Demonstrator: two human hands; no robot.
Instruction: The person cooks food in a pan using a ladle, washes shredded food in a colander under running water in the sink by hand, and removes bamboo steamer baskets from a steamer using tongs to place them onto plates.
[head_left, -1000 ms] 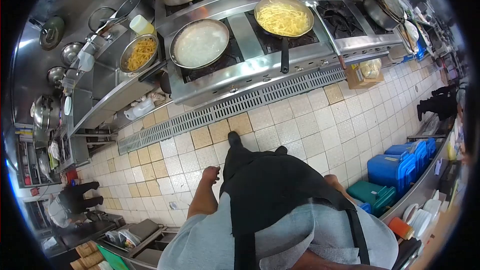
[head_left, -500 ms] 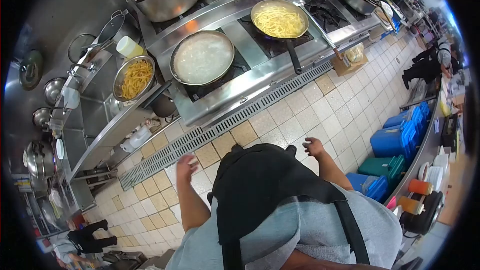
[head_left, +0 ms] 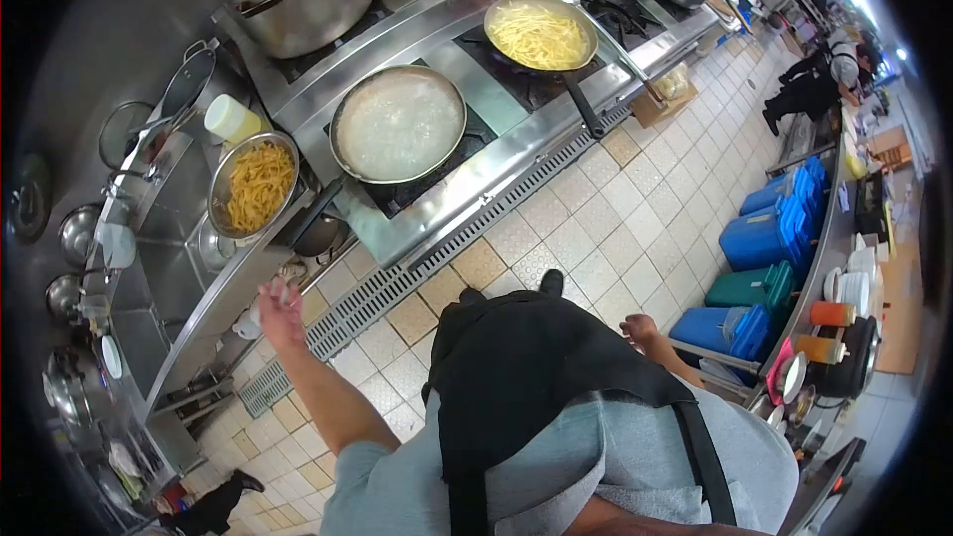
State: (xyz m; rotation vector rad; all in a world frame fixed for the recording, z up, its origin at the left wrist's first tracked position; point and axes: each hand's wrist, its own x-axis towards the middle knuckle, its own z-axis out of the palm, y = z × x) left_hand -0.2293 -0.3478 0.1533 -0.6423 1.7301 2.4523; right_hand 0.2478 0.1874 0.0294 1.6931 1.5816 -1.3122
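Observation:
Out to the left, my left hand point(head_left: 282, 316) is empty with its fingers apart, below the metal bowl point(head_left: 217, 187) of cooked pasta strips point(head_left: 260, 189). The bowl sits by the sink edge, apart from my hand. At my right side, my right hand point(head_left: 640, 328) hangs loosely over the floor, fingers slightly curled and apart, nothing in it. On the stove in front of me stand a frying pan of bubbling whitish liquid point(head_left: 399, 127), its black handle point(head_left: 320, 208) pointing toward me, and a second frying pan point(head_left: 586, 71) of pale strips resembling French fries point(head_left: 540, 37).
Large stockpots point(head_left: 298, 0) stand on the back burners. A long-handled ladle point(head_left: 623, 58) lies beside the far pan. A plastic container point(head_left: 230, 119) of yellow liquid is behind the bowl. Blue bins point(head_left: 764, 238) line the right; a co-worker point(head_left: 824, 79) stands beyond. A floor grate point(head_left: 377, 303) runs along the stove.
My left hand has reached out left and forward toward the sink edge. My right hand has drawn back toward my side. The liquid in the near pan now bubbles more visibly.

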